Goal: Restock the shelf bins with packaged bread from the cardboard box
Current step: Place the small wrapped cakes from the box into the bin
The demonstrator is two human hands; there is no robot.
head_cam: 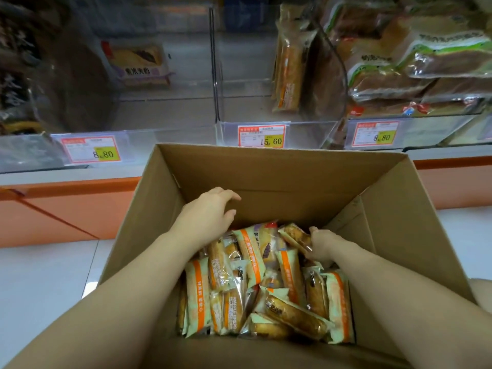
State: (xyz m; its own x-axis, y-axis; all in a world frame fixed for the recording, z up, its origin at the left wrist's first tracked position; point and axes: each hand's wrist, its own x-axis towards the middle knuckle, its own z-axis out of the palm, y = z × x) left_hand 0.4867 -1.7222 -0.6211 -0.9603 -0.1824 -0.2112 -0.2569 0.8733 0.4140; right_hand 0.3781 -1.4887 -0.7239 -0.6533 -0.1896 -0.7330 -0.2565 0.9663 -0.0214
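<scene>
Bread packs lie in the box, long axes toward the bins; my right hand pinches 1 pack, my left hand hovers above, empty.

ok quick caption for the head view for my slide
Right hand grips a bread pack in the cardboard box, left hand hovers over the packs, clear shelf bins ahead
</scene>
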